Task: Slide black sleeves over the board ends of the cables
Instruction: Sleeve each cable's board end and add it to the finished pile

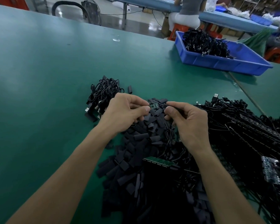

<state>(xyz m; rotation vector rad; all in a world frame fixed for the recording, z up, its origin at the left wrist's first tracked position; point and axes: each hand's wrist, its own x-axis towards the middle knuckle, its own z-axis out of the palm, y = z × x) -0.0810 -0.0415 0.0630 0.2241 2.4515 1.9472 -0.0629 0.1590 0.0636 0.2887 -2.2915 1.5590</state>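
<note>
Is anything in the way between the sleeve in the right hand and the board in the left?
Nothing visible. The left hand pinches the green board with its free end bare and facing the sleeve that the right hand pinches. The heap of loose sleeves lies underneath, not between.

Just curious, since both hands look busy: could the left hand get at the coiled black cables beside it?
Probably yes. The bundle of coiled black cables lies open just beyond the left hand, nothing between; but its fingers now pinch the small green circuit board.
</note>
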